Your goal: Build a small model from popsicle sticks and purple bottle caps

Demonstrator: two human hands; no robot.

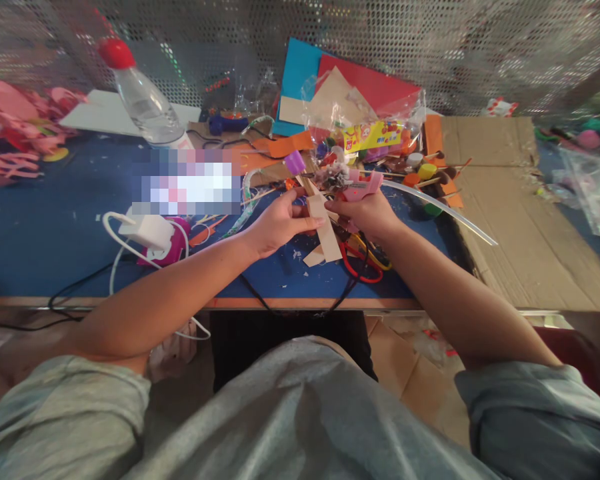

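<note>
My left hand pinches a tan cardboard strip between thumb and fingers, just above the blue tabletop. Around the grip of a pink hot glue gun my right hand is closed. A long clear glue stick sticks out of the gun's back and curves to the right. The gun's nozzle is hard to make out among the clutter near the strip's upper end. Below the hands lie red-handled scissors, partly hidden. A small purple piece stands just beyond my left fingertips.
A red-capped bottle stands back left. A white charger sits on a purple socket block, with cables over the table edge. Blue and red sheets lean at the back. Flattened cardboard covers the right side.
</note>
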